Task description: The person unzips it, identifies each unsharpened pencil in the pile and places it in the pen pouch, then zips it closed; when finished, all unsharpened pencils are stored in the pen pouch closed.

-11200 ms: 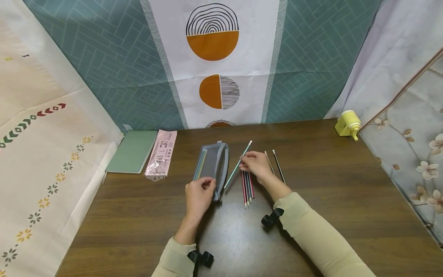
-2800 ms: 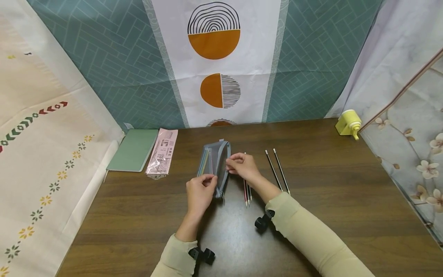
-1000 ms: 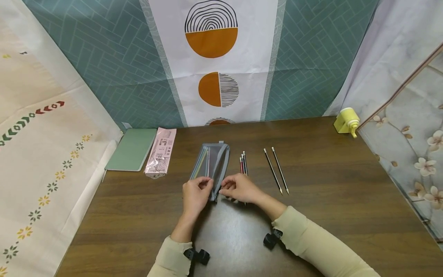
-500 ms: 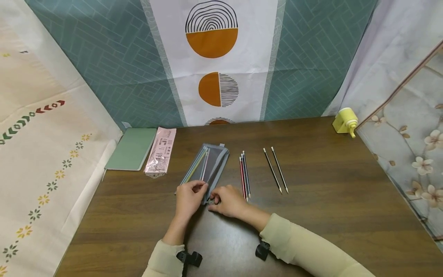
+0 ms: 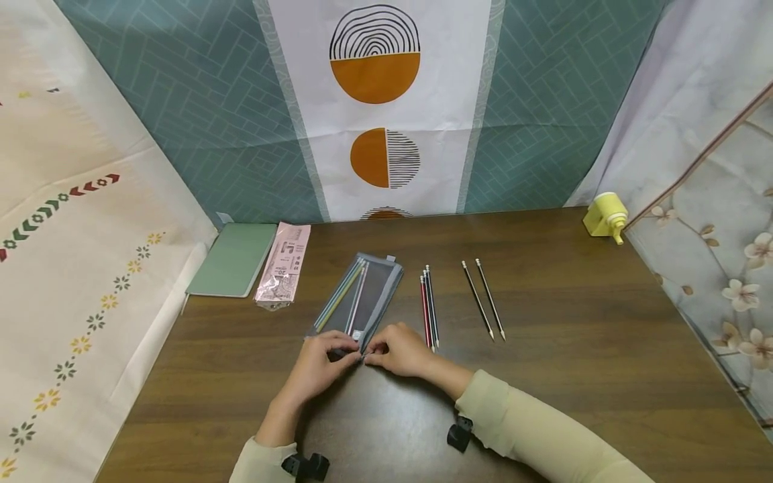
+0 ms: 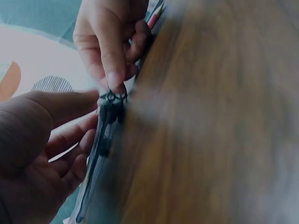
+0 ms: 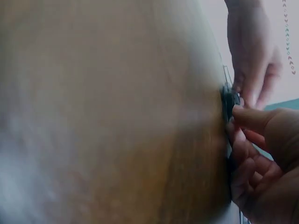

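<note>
A grey mesh pencil case (image 5: 379, 285) lies slantwise on the table, with several pencils showing through it. At its near corner, my left hand (image 5: 320, 362) pinches the case's end beside the zipper. My right hand (image 5: 400, 352) faces it and pinches the zipper pull (image 6: 117, 96) between thumb and finger. In the left wrist view the dark zipper slider (image 6: 110, 112) sits between the fingertips of both hands. Just right of the case, a small bunch of pencils (image 5: 429, 305) lies near my right hand. Two dark pencils (image 5: 486, 300) lie farther right.
A green notebook (image 5: 232, 260) and a pink plastic packet (image 5: 283, 265) lie at the back left of the wooden table (image 5: 386, 436). A yellow bottle (image 5: 606, 216) with a nozzle stands at the back right corner.
The teal pencil has left my right hand, which moved from the case's mouth to its near corner. The gaping mouth now lies flatter. The case has slanted, and my left hand slid nearer me.
</note>
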`<move>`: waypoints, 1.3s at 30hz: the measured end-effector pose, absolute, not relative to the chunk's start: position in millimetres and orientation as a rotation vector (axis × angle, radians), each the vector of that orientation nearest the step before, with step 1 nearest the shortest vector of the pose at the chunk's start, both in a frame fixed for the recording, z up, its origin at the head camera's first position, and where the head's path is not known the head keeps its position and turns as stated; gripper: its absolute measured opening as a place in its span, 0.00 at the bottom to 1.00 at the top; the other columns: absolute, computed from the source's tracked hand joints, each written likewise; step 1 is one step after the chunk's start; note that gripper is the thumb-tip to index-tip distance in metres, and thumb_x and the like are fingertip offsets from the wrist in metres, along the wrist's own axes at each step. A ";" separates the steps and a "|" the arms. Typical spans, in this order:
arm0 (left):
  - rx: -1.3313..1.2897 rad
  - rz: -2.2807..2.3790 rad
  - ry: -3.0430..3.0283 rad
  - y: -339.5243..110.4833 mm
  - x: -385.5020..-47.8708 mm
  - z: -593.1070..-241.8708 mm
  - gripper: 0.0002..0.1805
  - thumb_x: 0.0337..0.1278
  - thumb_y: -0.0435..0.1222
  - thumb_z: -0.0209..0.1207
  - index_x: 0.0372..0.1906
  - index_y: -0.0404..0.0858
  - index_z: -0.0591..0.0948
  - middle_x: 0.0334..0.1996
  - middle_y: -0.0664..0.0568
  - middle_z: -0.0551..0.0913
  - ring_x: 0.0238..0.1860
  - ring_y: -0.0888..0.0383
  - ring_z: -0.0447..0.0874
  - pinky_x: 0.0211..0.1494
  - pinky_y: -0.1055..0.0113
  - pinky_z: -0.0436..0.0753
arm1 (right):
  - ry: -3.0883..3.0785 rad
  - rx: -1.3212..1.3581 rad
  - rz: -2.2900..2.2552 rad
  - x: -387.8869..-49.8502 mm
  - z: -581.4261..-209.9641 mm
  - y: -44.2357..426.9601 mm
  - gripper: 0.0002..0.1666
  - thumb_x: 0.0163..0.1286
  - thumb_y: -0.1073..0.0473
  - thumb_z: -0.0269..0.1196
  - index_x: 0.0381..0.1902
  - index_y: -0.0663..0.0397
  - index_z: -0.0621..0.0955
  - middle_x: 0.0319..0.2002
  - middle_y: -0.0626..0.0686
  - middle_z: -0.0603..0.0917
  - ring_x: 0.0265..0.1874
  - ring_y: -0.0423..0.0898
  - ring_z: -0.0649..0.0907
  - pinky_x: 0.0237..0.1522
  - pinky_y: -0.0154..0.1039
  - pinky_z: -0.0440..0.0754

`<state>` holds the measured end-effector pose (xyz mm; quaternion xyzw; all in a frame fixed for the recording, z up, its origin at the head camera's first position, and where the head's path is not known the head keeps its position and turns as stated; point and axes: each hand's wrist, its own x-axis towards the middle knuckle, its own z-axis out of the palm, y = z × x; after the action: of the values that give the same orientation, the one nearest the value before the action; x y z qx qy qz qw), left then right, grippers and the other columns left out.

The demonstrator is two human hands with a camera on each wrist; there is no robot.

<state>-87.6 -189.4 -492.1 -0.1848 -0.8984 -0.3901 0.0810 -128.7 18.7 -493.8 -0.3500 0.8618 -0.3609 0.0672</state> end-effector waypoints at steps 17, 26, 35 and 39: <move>-0.587 -1.082 -2.763 -193.9 -85.4 -494.1 0.05 0.45 0.31 0.77 0.28 0.39 0.91 0.36 0.57 0.88 0.40 0.57 0.87 0.48 0.58 0.83 | 2.511 -1.074 -1.118 -138.5 -494.3 25.0 0.05 0.65 0.57 0.71 0.31 0.48 0.92 0.28 0.39 0.89 0.25 0.29 0.78 0.42 0.38 0.75; -0.658 -1.119 -2.788 -197.4 -87.0 -494.7 0.03 0.48 0.29 0.74 0.29 0.37 0.91 0.38 0.55 0.87 0.43 0.55 0.84 0.54 0.53 0.76 | 2.655 -1.241 -0.943 -140.5 -485.6 21.3 0.05 0.65 0.56 0.71 0.29 0.46 0.92 0.26 0.41 0.89 0.24 0.34 0.80 0.36 0.38 0.76; -0.847 -1.074 -2.659 -200.8 -93.4 -502.4 0.07 0.47 0.22 0.72 0.29 0.35 0.91 0.35 0.53 0.86 0.39 0.55 0.84 0.46 0.61 0.83 | 2.768 -1.250 -0.854 -147.8 -478.0 20.3 0.09 0.63 0.55 0.72 0.22 0.45 0.89 0.23 0.43 0.87 0.21 0.37 0.78 0.27 0.42 0.79; -0.878 -1.020 -2.651 -202.0 -92.8 -504.4 0.09 0.48 0.20 0.70 0.29 0.36 0.91 0.33 0.55 0.86 0.38 0.56 0.84 0.44 0.62 0.83 | 2.805 -1.248 -0.796 -147.7 -479.4 19.4 0.11 0.63 0.54 0.72 0.21 0.45 0.88 0.23 0.43 0.86 0.21 0.40 0.81 0.27 0.44 0.79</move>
<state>-92.8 -202.0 -504.4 -0.2944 -0.8885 -0.3418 0.0841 -147.7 19.4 -479.4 -0.3934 0.8843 -0.2511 -0.0149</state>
